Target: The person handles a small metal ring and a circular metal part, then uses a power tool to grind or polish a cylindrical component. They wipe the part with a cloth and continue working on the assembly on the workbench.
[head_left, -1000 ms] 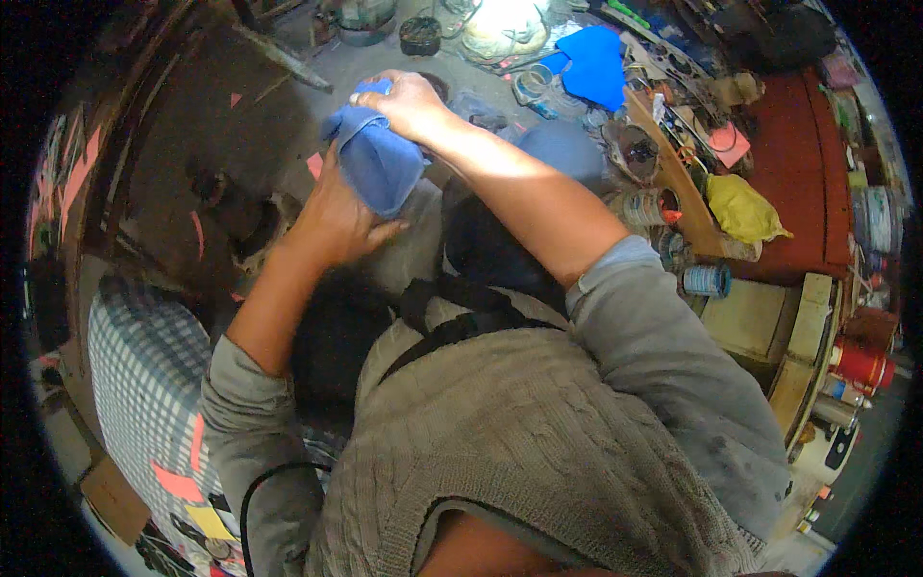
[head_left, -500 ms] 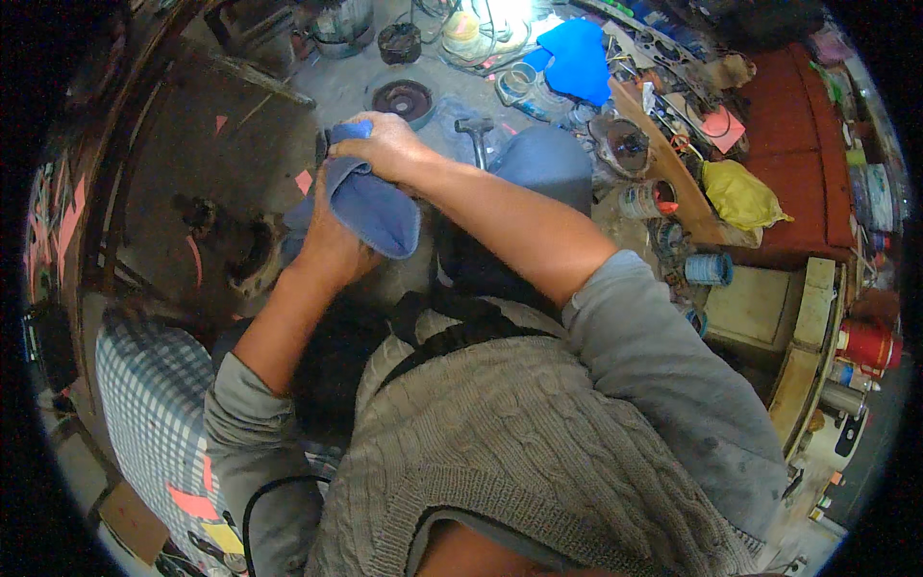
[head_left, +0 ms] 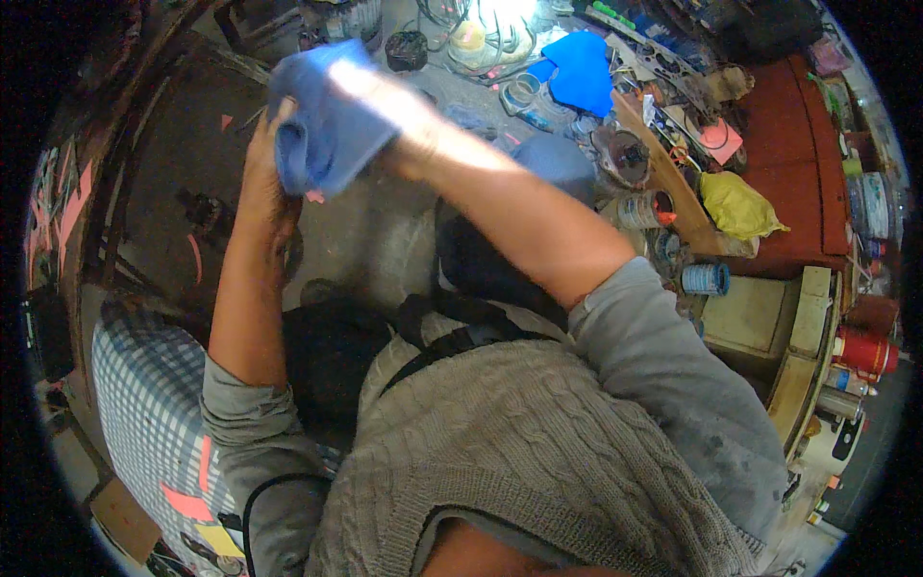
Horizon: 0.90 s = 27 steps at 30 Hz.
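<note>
A blue cloth (head_left: 332, 115) is raised in front of me, creased and a little smeared by motion. Its left edge is in the grip of my left hand (head_left: 264, 159), closed with the thumb showing against the fabric. My right hand (head_left: 399, 115) lies over the cloth's right side, brightly lit and blurred; its fingers seem closed on the fabric. Whether anything is wrapped inside the cloth, I cannot tell.
Beyond my hands a dark round block (head_left: 407, 50) stands near a bright lamp (head_left: 500, 12). To the right are a blue sheet (head_left: 580, 72), a wooden board (head_left: 663, 168), a yellow bag (head_left: 740, 204) and several tins. A checked cushion (head_left: 159, 404) sits at my left.
Both hands have lifted the cloth up and to the left. It has spread from a folded bundle into a wider piece, and my right hand has slid across its face.
</note>
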Each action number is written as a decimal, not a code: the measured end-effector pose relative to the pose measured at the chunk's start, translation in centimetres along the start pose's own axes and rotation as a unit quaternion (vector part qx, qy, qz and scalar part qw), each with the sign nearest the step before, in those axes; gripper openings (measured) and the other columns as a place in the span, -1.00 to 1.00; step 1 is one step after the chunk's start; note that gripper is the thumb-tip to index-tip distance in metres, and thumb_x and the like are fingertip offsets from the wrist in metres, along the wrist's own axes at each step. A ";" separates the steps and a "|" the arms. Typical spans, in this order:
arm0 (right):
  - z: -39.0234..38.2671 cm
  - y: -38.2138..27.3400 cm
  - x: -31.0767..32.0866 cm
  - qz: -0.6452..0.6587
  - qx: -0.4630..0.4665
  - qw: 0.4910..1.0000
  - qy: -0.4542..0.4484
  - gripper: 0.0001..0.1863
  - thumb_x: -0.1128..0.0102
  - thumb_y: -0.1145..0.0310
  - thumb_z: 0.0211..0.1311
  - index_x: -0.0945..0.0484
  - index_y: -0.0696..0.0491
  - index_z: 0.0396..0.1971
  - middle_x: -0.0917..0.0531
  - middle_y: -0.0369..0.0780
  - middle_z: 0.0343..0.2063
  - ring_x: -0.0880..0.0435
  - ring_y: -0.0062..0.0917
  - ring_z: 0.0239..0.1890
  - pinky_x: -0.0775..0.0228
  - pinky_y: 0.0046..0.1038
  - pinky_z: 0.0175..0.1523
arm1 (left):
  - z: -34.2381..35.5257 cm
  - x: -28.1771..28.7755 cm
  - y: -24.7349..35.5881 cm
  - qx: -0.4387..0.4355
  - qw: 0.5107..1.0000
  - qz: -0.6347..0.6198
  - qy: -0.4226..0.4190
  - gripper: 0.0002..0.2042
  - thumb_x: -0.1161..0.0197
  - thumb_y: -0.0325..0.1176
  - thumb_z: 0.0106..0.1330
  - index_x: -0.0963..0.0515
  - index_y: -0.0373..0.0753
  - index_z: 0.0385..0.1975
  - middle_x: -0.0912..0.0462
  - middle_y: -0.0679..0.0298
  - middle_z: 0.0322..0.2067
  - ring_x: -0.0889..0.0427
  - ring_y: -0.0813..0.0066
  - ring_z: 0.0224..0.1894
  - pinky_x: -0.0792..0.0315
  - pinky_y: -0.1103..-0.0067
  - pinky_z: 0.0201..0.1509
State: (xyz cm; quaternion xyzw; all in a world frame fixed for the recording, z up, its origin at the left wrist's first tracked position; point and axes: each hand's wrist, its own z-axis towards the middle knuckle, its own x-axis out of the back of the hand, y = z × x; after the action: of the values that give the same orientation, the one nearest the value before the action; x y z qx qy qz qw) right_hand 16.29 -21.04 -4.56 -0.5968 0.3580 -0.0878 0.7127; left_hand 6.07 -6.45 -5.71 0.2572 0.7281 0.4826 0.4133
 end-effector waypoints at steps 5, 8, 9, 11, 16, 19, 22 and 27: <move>-1.4 2.7 -2.7 -0.510 0.216 0.832 -0.036 -0.08 -0.23 -0.22 0.24 -0.38 0.29 0.31 -0.37 0.18 0.37 -0.33 -0.01 0.43 -0.15 -0.11 0.51 | 0.2 3.0 -0.2 0.120 0.987 -0.090 -0.055 -0.53 -0.19 -0.11 0.48 -0.49 -0.28 0.24 -0.65 0.20 0.03 -0.70 0.28 -0.02 -0.61 0.40 0.07; -1.2 3.2 -1.1 -0.663 0.263 0.697 -0.064 -0.14 -0.21 -0.23 0.26 -0.48 0.26 0.26 -0.33 0.10 0.42 -0.16 -0.11 0.54 0.06 0.00 0.56 | -0.4 3.7 -0.3 0.113 0.993 0.012 -0.020 -0.51 -0.11 -0.09 0.53 -0.44 -0.29 0.29 -0.65 0.09 0.08 -0.70 0.17 0.05 -0.60 0.31 0.14; -1.1 3.0 -0.6 -0.664 0.267 0.695 -0.074 -0.18 -0.21 -0.21 0.27 -0.51 0.24 0.24 -0.36 0.09 0.41 -0.22 -0.10 0.51 -0.02 -0.02 0.53 | -0.3 3.6 -0.1 0.097 0.993 0.066 -0.010 -0.49 -0.06 -0.07 0.55 -0.40 -0.29 0.33 -0.64 0.06 0.12 -0.70 0.11 0.08 -0.59 0.26 0.18; -0.9 2.1 0.3 -0.654 0.309 0.685 -0.083 -0.25 -0.21 -0.17 0.29 -0.56 0.20 0.19 -0.42 0.08 0.37 -0.32 -0.08 0.45 -0.16 -0.06 0.47 | 0.0 3.0 0.4 0.075 0.995 0.069 0.020 -0.55 -0.15 -0.17 0.48 -0.48 -0.34 0.24 -0.67 0.08 0.05 -0.71 0.24 0.00 -0.61 0.38 0.06; -2.4 -2.0 1.0 -0.449 0.198 0.869 -0.058 -0.32 -0.33 -0.04 0.27 -0.54 0.16 0.23 -0.56 0.09 0.22 -0.57 -0.08 0.25 -0.40 -0.19 0.31 | 1.5 0.9 5.3 -0.390 0.687 0.588 -0.171 -0.68 -0.31 -0.25 0.16 -0.71 -0.22 -0.12 -0.72 0.11 -0.12 -0.73 0.16 -0.15 -0.59 0.34 -0.06; -3.4 -2.5 -0.1 -0.382 0.118 0.917 -0.003 -0.30 -0.41 0.03 0.25 -0.52 0.17 0.26 -0.63 0.00 0.14 -0.63 -0.24 0.18 -0.43 -0.29 0.28 | 1.6 -0.8 5.8 -0.286 0.789 0.511 -0.186 -0.64 -0.32 -0.21 0.19 -0.68 -0.20 -0.04 -0.70 0.13 -0.03 -0.70 0.20 -0.02 -0.54 0.34 0.08; -3.1 -0.9 -1.2 -0.306 0.101 0.946 0.036 -0.32 -0.45 0.08 0.21 -0.53 0.15 0.25 -0.69 -0.12 0.03 -0.65 -0.46 0.06 -0.46 -0.42 0.23 | 0.7 -2.1 1.3 -0.162 0.907 0.339 -0.189 -0.52 -0.33 -0.17 0.23 -0.59 -0.21 0.15 -0.62 0.14 0.13 -0.63 0.30 0.16 -0.48 0.42 0.21; -3.2 0.8 3.5 -0.213 0.005 0.972 0.095 -0.58 -0.30 0.46 0.16 -0.67 0.13 0.07 -0.71 -0.21 -0.06 -0.66 -0.57 -0.04 -0.53 -0.48 0.10 | -1.2 -0.2 -4.3 -0.007 0.961 0.198 -0.191 -0.28 -0.39 -0.27 0.20 -0.33 -0.23 0.40 -0.33 -0.04 0.39 -0.42 0.06 0.38 -0.32 0.38 0.42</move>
State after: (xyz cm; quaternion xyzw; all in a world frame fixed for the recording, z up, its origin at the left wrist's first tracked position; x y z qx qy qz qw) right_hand 16.61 -25.28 -6.84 -0.6444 0.2879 -0.2961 0.6436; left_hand 5.23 -8.96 -9.37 0.4805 0.5669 0.5020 0.4423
